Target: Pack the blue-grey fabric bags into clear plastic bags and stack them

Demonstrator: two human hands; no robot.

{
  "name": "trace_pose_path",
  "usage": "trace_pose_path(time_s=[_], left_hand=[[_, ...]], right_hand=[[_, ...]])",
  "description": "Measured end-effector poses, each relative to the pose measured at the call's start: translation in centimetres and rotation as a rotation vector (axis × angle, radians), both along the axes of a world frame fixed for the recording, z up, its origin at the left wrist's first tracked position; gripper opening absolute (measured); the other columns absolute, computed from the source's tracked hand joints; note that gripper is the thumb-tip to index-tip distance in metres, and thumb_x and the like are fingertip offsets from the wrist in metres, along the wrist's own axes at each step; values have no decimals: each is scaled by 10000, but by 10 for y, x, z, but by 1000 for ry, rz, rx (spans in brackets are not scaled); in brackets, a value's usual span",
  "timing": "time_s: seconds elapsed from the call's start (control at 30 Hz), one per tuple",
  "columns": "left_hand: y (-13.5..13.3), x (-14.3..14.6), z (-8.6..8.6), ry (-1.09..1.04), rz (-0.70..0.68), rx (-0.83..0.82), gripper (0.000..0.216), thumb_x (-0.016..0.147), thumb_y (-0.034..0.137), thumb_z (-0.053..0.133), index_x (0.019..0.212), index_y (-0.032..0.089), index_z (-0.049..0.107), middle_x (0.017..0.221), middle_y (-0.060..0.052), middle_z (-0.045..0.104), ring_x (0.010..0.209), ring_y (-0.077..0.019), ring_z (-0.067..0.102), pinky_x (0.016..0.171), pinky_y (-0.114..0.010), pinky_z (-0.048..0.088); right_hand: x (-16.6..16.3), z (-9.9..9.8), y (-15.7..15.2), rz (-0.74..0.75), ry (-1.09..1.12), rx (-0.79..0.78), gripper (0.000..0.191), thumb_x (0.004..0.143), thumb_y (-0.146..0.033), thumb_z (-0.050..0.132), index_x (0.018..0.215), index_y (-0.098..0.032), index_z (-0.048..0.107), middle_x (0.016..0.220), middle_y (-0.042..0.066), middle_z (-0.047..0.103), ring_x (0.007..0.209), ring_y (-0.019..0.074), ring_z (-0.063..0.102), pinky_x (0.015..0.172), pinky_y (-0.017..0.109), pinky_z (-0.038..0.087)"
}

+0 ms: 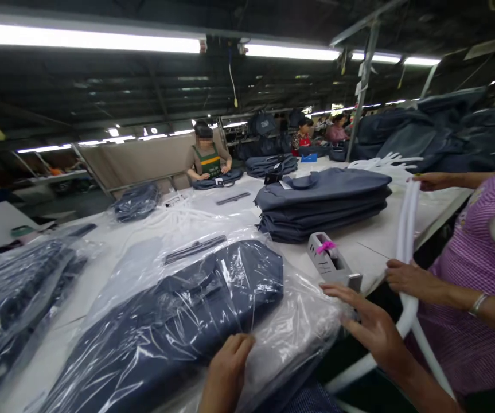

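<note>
A navy blue fabric bag (195, 304) lies flat inside a clear plastic bag (299, 321) on the table in front of me. My left hand (226, 370) has its fingers curled together on the plastic, at the near side of the navy bag. To the right, my right hand (370, 324) is open, thumb and fingers apart, beside the loose end of the plastic. Just beyond its fingertips stands a grey tape dispenser (331, 261) with a bit of pink on it.
Behind the dispenser lies a stack of navy bags (320, 201). More wrapped bags (19, 292) lie at left. On the right, a co-worker in a checked purple garment (466, 275) holds long white tubes (407, 229). Another person (208, 155) works across the white table (247, 206).
</note>
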State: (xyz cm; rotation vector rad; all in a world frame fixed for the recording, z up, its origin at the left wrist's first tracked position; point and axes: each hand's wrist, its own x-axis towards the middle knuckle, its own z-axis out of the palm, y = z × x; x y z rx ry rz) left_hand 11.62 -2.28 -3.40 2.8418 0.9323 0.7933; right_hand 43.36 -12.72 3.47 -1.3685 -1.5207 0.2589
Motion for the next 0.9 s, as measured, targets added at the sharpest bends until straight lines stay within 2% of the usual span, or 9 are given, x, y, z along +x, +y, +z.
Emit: trace_pose_path(time_s=[0.17,0.23,0.33,0.43,0.53,0.6,0.7,0.8,0.9], left_hand=[[-11,12,-23,82,25,-174,506,760,-57,422,1074,258,662,1024,-38,723,906,-179,698,775,-248,566],[-14,12,-32,104,45,-210,483,774,-41,448,1073,269,666,1029,-41,725,910,-187,699,776,-255,566],[-20,9,-35,112,48,-257,441,806,-14,469,1073,270,676,1018,-44,723,919,-189,697,792,-260,560],[-29,2,-12,133,-17,-368,370,852,68,529,1112,277,688,1036,-39,732,918,-182,710,794,-242,562],[-28,-22,31,92,-114,-455,383,868,308,658,1250,317,642,1168,-29,726,950,-175,720,815,-224,571],[-17,-53,55,9,46,-346,396,910,386,608,1302,329,610,1247,-29,702,1058,-185,696,901,-264,563],[4,-111,63,-30,527,4,394,961,371,513,1335,281,599,1361,-81,636,1282,-270,572,1086,-461,461],[15,-155,40,71,790,176,473,951,380,524,1396,223,548,1451,-126,554,1400,-340,436,1153,-591,328],[19,-169,7,142,759,203,459,969,305,491,1419,220,518,1460,-103,548,1410,-293,432,1182,-560,288]], right_hand=[[-67,31,69,226,-341,99,367,984,-267,482,1328,-287,611,1390,54,609,1316,223,533,1194,506,303],[-87,25,113,201,-488,55,412,985,-360,509,1380,-264,573,1468,73,536,1394,258,442,1204,535,253],[-99,-4,168,132,-648,-62,573,943,-518,552,1432,-221,526,1554,121,412,1472,332,294,1203,592,172],[-97,-39,189,78,-692,-172,579,956,-560,501,1427,-224,532,1553,118,413,1471,355,284,1181,610,198],[-92,-63,184,25,-695,-144,511,995,-517,436,1409,-240,552,1532,85,454,1461,345,308,1173,595,232],[-88,-71,177,-5,-714,-104,480,1003,-483,433,1393,-238,569,1516,83,475,1445,348,338,1160,599,256],[-84,-78,170,-42,-758,-55,448,1000,-438,454,1377,-232,581,1512,84,479,1418,359,381,1127,619,296],[-78,-89,165,-71,-787,4,440,996,-404,456,1383,-231,574,1506,81,486,1398,363,410,1109,627,311],[-72,-102,163,-99,-787,43,464,990,-392,434,1403,-219,555,1502,89,490,1384,370,427,1101,631,319]])
